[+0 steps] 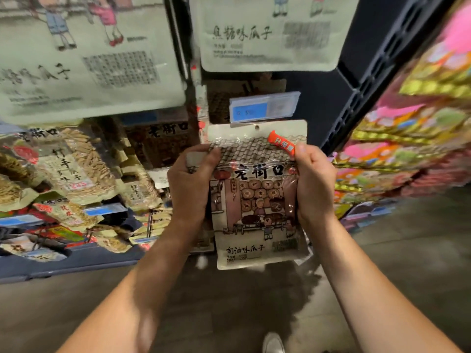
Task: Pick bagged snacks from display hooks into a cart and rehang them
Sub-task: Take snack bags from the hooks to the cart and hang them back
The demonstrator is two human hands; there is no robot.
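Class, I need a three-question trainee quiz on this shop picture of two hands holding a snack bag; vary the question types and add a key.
1. True or false: the snack bag is held by one hand only.
2. What is right above the bag's hang hole? A) blue price tag B) a shoe
3. Fill in: the right hand has its thumb by the bag's ___ sticker.

Key: 1 false, since the left hand grips it too; 2 A; 3 orange.
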